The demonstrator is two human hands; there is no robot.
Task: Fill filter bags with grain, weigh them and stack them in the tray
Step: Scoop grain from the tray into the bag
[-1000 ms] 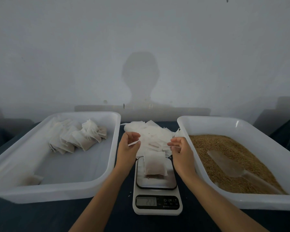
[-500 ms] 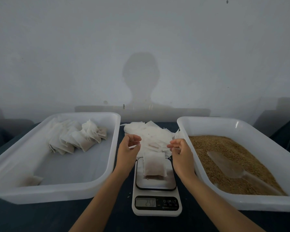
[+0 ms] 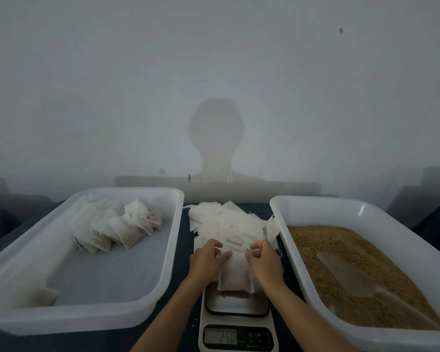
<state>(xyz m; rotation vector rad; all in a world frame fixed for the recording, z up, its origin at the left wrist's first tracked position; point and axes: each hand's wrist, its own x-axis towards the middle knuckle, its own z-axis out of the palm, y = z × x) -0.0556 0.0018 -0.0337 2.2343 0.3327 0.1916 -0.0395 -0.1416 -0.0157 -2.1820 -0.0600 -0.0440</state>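
Change: 1 s ago both hands hovered above the scale w/ fingers curled near each other; now they've dropped onto the filled bag (image 3: 235, 275), lower centre of frame
Left hand (image 3: 205, 260): fingers bent over bag's top-left edge, gripping it; thumb side hidden
Right hand (image 3: 263, 260): fingertips pinched at bag's top-right, prob. on a drawstring; too small to be sure
Bag: sits on scale (image 3: 236, 323); display reads approx 250, digits blurry
Meaning: weighing looks done; next likely cinch + lift bag off
Left tray (image 3: 173, 224): centre-left; filled bags (image 3: 117, 229) leaning in a row at its far end; one more in near-left corner
Empty bags (image 3: 229, 222): loose pile behind scale, centre
Grain tray (image 3: 280, 219): right of frame; clear scoop (image 3: 348, 275) lying on grain (image 3: 328, 240)
Risk: tugging unevenly may spill grain
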